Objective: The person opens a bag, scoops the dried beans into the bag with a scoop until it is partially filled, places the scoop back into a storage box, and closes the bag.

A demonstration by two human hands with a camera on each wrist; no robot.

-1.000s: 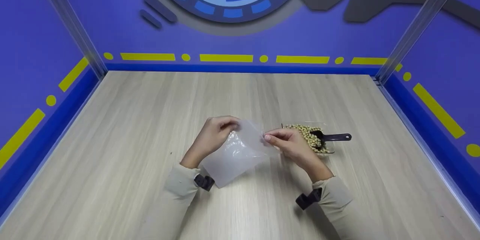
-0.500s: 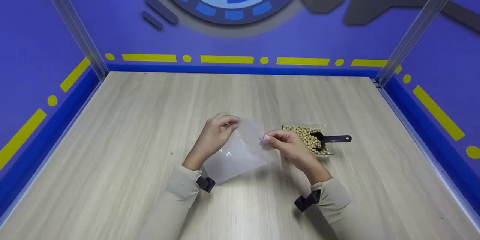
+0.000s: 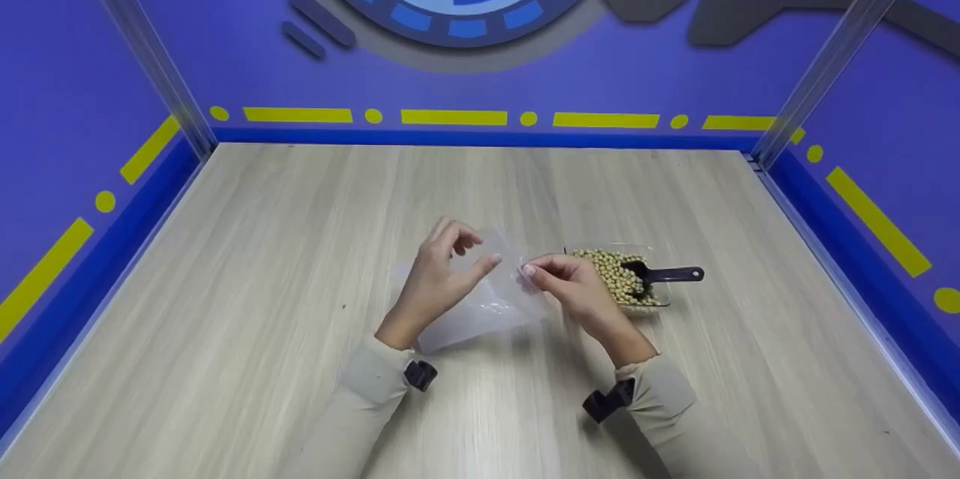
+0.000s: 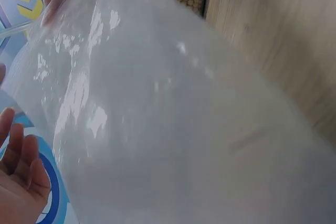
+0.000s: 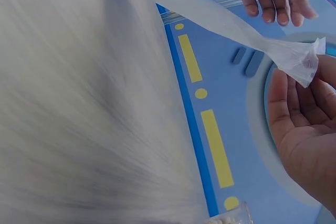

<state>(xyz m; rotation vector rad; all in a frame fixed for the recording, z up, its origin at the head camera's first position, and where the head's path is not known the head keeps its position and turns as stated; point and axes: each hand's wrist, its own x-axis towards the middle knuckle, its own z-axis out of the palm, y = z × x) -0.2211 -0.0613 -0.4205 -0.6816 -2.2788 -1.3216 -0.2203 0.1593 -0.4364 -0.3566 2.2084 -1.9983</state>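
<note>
A translucent plastic bag hangs over the middle of the table. My right hand pinches its edge between thumb and fingertips; the right wrist view shows the bag gathered at that hand. My left hand has thumb and fingers spread apart, close to the bag and holding nothing. In the left wrist view the bag fills most of the picture, with the left hand off to its side. Beside the right hand stands a clear container of pale round beans.
A black scoop lies in the beans, its handle reaching out to the right. The wooden table is bounded by blue panels at the back and sides.
My left hand has let go of the bag's edge and spread its fingers, moving slightly right. The bag's lower corner has swung up a little. My right hand keeps its pinch.
</note>
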